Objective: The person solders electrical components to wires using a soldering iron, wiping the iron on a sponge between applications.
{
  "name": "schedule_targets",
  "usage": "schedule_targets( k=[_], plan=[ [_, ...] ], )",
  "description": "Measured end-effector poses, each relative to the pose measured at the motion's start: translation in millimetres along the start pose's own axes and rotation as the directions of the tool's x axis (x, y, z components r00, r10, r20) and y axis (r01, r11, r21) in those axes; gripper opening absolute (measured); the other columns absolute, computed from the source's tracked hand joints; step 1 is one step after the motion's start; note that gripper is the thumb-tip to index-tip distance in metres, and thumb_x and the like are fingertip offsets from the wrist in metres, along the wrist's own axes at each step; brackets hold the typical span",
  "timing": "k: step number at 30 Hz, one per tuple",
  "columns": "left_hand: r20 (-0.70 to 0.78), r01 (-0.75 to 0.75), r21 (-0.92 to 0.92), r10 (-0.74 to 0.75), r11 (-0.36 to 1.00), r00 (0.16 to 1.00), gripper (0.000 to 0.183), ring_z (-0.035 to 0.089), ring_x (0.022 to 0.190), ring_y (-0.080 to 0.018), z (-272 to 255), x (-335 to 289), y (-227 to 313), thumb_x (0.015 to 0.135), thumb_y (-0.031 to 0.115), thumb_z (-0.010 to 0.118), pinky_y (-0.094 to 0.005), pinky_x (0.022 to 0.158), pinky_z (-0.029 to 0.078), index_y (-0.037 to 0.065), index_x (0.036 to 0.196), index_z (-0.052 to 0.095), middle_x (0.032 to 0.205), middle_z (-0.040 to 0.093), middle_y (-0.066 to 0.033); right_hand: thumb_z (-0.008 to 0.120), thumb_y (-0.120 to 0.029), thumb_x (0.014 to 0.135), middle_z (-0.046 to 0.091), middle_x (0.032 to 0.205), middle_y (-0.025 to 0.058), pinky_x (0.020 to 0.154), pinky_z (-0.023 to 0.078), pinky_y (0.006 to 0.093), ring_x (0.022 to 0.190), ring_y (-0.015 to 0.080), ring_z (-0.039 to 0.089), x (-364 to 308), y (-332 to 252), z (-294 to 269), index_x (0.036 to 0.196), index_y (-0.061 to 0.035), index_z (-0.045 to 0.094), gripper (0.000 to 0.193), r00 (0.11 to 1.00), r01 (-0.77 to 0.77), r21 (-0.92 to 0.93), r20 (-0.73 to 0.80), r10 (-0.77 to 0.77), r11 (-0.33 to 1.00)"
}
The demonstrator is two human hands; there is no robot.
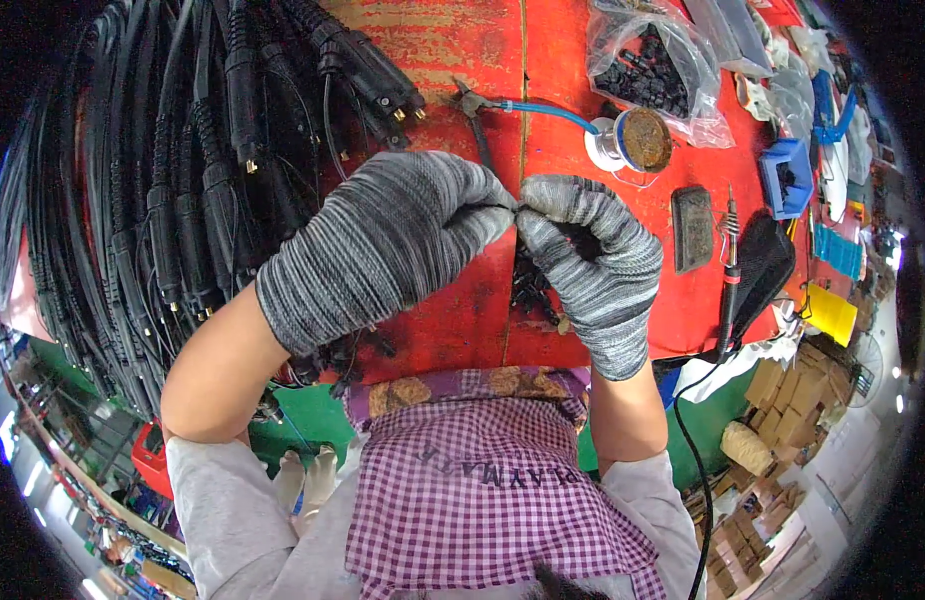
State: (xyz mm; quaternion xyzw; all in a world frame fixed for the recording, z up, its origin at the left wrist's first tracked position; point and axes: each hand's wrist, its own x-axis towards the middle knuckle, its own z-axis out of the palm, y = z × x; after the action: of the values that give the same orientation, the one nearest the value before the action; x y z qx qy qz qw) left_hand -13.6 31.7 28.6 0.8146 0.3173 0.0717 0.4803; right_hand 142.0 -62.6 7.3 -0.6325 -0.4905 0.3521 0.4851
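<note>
Both my hands wear grey striped knit gloves and meet over the red worktop [453, 320]. My left hand [383, 235] pinches with thumb and forefinger, its tips against those of my right hand [598, 255], which is also closed in a pinch. Whatever lies between the fingertips is too small and covered to name. Below the right hand, some small black parts [531, 285] lie on the worktop, partly hidden. Just beyond my fingers rests a pair of cutters [473, 102] with one blue handle showing. A large bundle of black cables [198, 170] with plug ends spreads at my left.
A spool of solder wire [645, 140] stands at the far right, near a clear bag of black parts [648, 80]. Further right are a dark rectangular block [694, 230], a soldering iron [731, 265] with its cord, and a blue bin [786, 178].
</note>
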Motion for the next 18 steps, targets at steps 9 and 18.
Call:
schedule_targets(
  k=[9,18],
  plan=[
    [-0.013,-0.05,0.008,0.051,0.999,0.999,0.015,0.061,0.069,-0.0213,0.3,0.8,-5.7,0.078,0.01,0.058,-0.0294,0.063,0.047,0.0,0.089,0.061,0.074,0.062,-0.0137,0.064,0.002,0.071,0.062,0.085,0.0065,0.072,0.047,0.0241,0.08,0.0131,0.059,0.1,0.0,4.2,0.088,-0.0023,0.061,0.018,1.0,-0.011,0.042,-0.02,0.012,0.999],
    [-0.028,-0.09,0.0,0.09,0.996,0.996,0.014,0.061,0.07,-0.0246,-2.0,-1.8,-2.2,0.078,0.01,0.057,-0.0314,0.063,0.047,0.0,0.086,0.061,0.075,0.061,-0.0148,0.061,0.0,0.076,0.063,0.091,0.0054,0.074,0.047,0.0229,0.081,0.01,0.057,2.8,2.7,-9.8,0.099,-0.0008,0.059,0.023,0.956,-0.284,0.306,0.161,0.244,0.909]
  ],
)
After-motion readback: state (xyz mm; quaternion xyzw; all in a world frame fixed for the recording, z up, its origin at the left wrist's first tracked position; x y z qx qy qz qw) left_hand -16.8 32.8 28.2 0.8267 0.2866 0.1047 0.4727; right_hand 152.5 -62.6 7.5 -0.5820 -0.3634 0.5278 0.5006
